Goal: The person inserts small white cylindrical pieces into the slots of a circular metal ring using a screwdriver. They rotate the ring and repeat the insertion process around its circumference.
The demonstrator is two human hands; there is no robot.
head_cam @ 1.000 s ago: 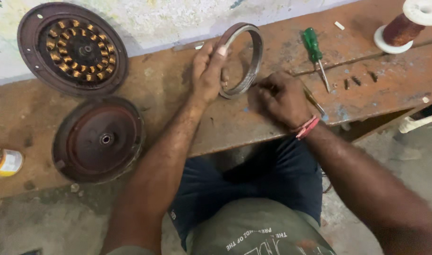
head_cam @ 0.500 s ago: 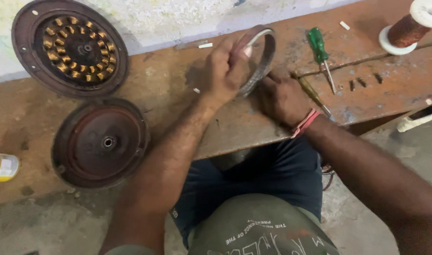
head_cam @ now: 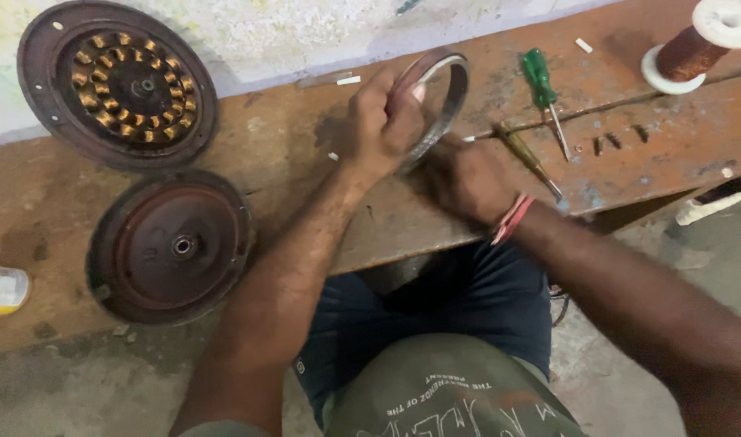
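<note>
at the far left edge a small yellow-and-white can (head_cam: 4, 290) sits on the rusty workbench (head_cam: 305, 154). next to it lies a round dark red motor cover (head_cam: 172, 245) with a hub hole in its middle, and above that, against the pale wall, a second round plate carrying a ring of copper windings (head_cam: 118, 81). the two discs sit just beside each other, the upper one a little to the left.

moving toward the middle, the left hand (head_cam: 382, 121) is curled shut around the near-left edge of a metal ring (head_cam: 443, 101), which stands tilted up on the bench top rather than lying flat (its far rim leans toward the wall). a small white scrap (head_cam: 348, 80) lies just left of the ring's top. the right hand (head_cam: 467, 178) rests on the bench at the ring's lower right, knuckles up and fingers folded under; i cannot tell whether they pinch anything. a pink-red band (head_cam: 512, 218) circles that wrist.

right of the hands, a brown-handled tool (head_cam: 526, 158) and a green-handled screwdriver (head_cam: 544, 85) lie on the bench, near each other, with a few small dark screws (head_cam: 617, 142) just beyond. at the far right corner stands a white spool of copper wire (head_cam: 694, 44).
</note>
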